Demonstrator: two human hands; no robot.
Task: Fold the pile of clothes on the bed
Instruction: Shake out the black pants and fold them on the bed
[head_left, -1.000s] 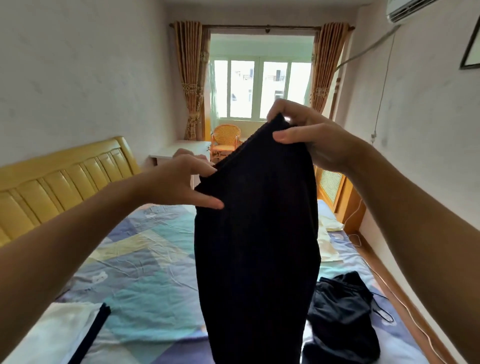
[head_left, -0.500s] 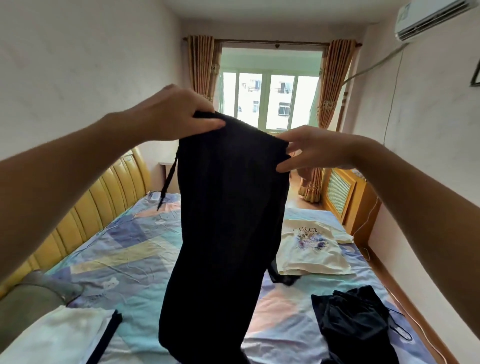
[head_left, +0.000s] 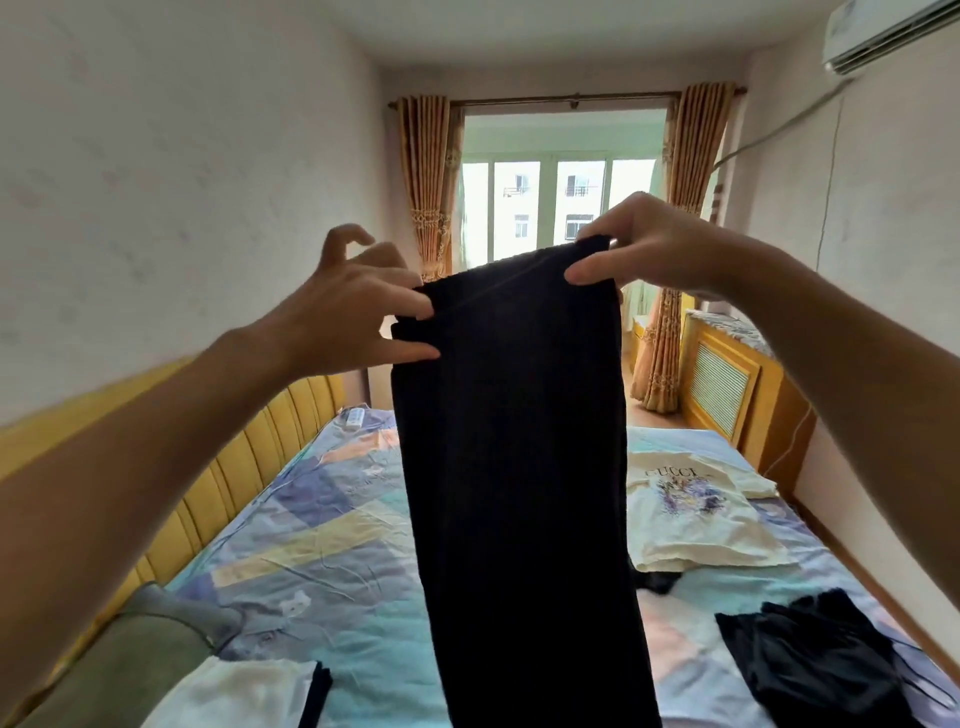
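Ribbed black knit trousers (head_left: 514, 467) hang long and flat, top corners pinched by left hand (head_left: 353, 306) and right hand (head_left: 649, 244) above the patchwork-sheeted bed (head_left: 322, 561).

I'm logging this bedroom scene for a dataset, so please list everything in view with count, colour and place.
black garment: 1, black, held up at centre
cream T-shirt: 1, cream with print, on the bed, right
dark clothes: 1 heap, black, bed's near right
white cloth: 1, white, bed's near left
bed: 1, pastel patchwork sheet, below
headboard: 1, yellow, left
curtains: 2, golden brown, beside the window
air conditioner: 1, white, top right
left hand: 1, pinches the garment's top left corner
right hand: 1, pinches its top right corner
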